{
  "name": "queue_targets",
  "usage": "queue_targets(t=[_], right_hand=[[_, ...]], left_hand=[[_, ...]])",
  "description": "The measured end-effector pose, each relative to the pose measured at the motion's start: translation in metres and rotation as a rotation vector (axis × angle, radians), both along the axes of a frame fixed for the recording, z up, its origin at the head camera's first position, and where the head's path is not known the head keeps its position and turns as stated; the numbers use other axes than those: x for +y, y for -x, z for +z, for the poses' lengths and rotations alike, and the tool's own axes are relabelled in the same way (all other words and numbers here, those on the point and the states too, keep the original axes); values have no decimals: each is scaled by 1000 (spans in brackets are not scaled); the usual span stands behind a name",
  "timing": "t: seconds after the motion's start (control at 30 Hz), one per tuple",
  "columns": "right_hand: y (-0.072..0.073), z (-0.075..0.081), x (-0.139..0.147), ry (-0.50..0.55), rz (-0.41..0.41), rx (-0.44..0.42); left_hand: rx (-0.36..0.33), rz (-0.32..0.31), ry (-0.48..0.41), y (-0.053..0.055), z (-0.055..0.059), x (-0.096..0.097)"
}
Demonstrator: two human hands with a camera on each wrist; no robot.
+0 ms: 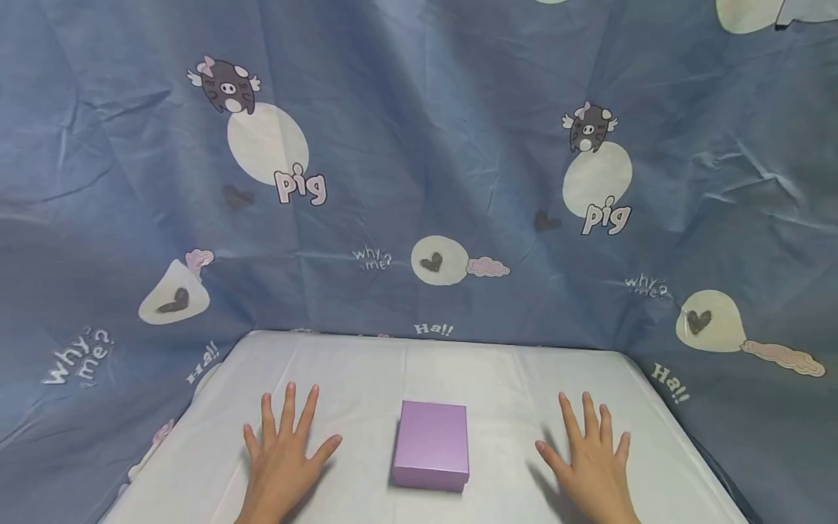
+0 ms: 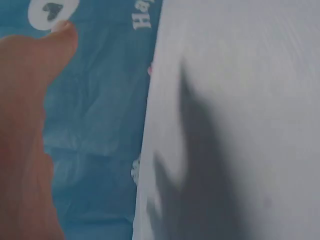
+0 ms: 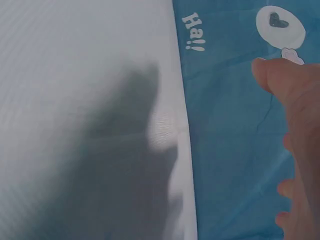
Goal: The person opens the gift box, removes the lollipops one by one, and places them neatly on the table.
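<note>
In my head view, a glossy purple rectangular lidded box (image 1: 432,440) sits at the lower centre of the frame, on the white cloth-covered surface (image 1: 497,378). I have the bare left hand (image 1: 281,460) at lower left and the bare right hand (image 1: 592,466) at lower right, each apart from the box. In each grip I see the fingers (image 1: 287,415) spread apart. Blue cloth (image 1: 406,145) printed with cartoon pigs fills the upper frame.
</note>
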State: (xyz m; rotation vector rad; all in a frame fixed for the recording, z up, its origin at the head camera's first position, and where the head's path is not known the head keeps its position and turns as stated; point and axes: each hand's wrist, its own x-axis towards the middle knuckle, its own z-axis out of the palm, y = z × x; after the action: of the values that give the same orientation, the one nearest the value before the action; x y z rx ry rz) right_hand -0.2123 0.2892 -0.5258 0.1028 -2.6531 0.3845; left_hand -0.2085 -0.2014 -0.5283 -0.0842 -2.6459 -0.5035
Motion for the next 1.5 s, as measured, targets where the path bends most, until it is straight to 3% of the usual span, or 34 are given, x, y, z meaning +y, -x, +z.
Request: queue_targets(t=[0.17,0.33,0.53,0.73,0.87,1.07,1.33,1.5], right_hand=[[0,1,-3,49,19,-19],[0,7,-9,60,74,-17],[8,20,-21,11,186,12],[19,33,-44,49,339,48],[22,36,-61,81,395,31],[24,30,-81,100,426,-24],[28,29,-96,238,499,-150],[28,24,-103,245,523,-199]], left_hand=[[-67,-85,-157,-1,9,7],[-126,-161,-216,-2,20,14],[-135,-245,-247,0,33,20],[-183,-387,-385,6,39,30],[-240,-457,-440,9,38,40],[-313,-485,-509,11,31,49],[-355,-549,-571,23,21,59],[-407,-618,-622,31,16,65]])
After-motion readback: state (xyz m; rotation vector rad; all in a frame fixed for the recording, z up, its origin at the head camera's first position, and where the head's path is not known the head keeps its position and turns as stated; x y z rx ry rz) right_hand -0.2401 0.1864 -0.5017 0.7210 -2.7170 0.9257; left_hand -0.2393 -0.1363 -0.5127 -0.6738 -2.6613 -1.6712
